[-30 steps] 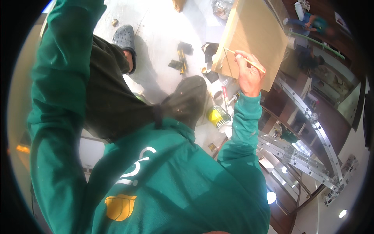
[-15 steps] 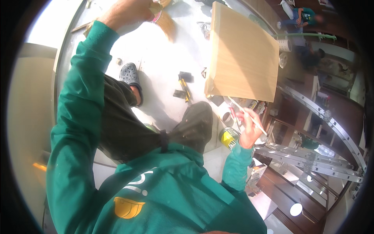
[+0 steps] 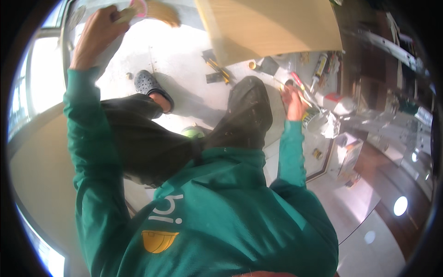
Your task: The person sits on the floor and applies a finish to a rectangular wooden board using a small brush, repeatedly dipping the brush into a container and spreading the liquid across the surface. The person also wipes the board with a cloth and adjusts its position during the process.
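My left hand [image 3: 98,38], raised at the upper left, is closed around the pale handle of a hand broom [image 3: 161,13]. The broom has straw-coloured bristles and a pink band. My right hand [image 3: 293,104] is at the right beyond my knee, its fingers pinched on a thin pale stick [image 3: 303,98], blurred now. Beside those fingers is a red-handled tool [image 3: 297,80]. A can [image 3: 315,121] with crumpled clear plastic on it stands just right of my right wrist. Whether the stick's tip touches anything, I cannot tell.
A large tan wooden panel [image 3: 272,27] fills the top middle. Yellow-black cutters [image 3: 218,67] lie on the white floor near my knee. A sealant tube [image 3: 319,67] and a white-and-red bottle [image 3: 336,102] lie at the right, with a metal ladder [image 3: 387,48] beyond.
My view has swung, so the panel appears higher and the floor tools have shifted. The broom appears farther left and my right hand farther up. Both hands keep hold of their things.
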`<action>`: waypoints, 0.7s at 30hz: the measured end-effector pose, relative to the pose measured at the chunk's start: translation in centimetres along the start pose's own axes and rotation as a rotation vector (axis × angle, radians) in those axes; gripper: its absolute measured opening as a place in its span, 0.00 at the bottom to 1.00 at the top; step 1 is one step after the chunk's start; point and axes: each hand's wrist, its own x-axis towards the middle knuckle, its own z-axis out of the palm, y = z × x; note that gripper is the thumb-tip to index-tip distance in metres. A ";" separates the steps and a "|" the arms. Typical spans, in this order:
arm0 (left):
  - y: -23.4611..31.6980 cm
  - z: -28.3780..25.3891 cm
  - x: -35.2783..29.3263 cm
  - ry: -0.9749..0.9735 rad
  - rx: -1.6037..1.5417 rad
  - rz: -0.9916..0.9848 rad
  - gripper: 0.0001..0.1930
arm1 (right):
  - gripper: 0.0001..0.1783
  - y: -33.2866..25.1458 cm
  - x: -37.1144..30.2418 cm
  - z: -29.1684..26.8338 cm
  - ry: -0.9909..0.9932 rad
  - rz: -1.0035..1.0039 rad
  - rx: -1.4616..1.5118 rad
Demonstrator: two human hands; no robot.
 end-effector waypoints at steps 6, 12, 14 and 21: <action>2.8 1.6 -0.5 -0.103 0.018 -0.148 0.16 | 0.12 7.5 7.1 5.3 0.009 -0.011 -0.254; 3.9 3.8 0.7 -0.203 -0.004 -0.164 0.15 | 0.11 13.9 12.3 7.7 -0.051 -0.254 -0.532; 3.9 4.5 0.9 -0.203 -0.003 -0.137 0.14 | 0.11 13.9 12.3 8.1 -0.046 -0.270 -0.667; 4.3 4.9 1.3 -0.249 -0.017 -0.247 0.15 | 0.10 15.8 13.1 9.1 0.005 -0.273 -0.698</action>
